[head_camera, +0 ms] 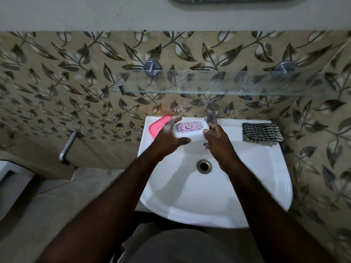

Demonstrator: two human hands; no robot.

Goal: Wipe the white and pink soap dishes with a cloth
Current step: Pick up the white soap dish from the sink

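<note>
A white soap dish (190, 128) with a pink and black patterned lid is held above the back rim of the white sink (218, 196). My left hand (168, 136) grips its left end, thumb along the front. My right hand (216, 140) holds its right end with curled fingers. A pink soap dish (158, 126) lies on the sink's back left corner, partly hidden behind my left hand. A striped grey and black cloth (261, 132) lies folded on the sink's back right corner, apart from both hands.
A chrome tap (211, 112) stands at the back of the sink, just behind my right hand. A glass shelf (218, 82) juts from the leaf-patterned tiled wall above. The drain (204, 166) sits mid-basin. A metal pipe (66, 147) projects from the wall at left.
</note>
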